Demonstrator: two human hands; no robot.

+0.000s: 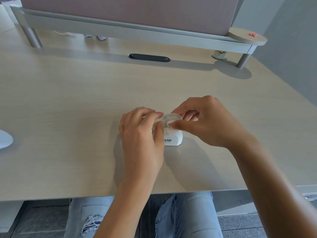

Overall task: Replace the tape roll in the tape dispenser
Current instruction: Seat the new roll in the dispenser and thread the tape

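Note:
A small white tape dispenser [174,138] with dark lettering stands on the light wooden desk [85,103], near its front edge. A clear tape roll [169,118] sits upright in the top of the dispenser. My left hand [140,134] covers the dispenser's left half, its thumb and fingertips pinching the roll's left side. From the right, my right hand [205,122] pinches the roll between thumb and forefinger. Most of the dispenser's left end, including any cutter, is hidden by my left hand.
A grey raised shelf [137,34] with a purple panel runs along the back of the desk. A black oval cable port [148,57] lies below it. A small patterned cup [219,54] stands at the back right. A white object [5,139] pokes in at the left edge.

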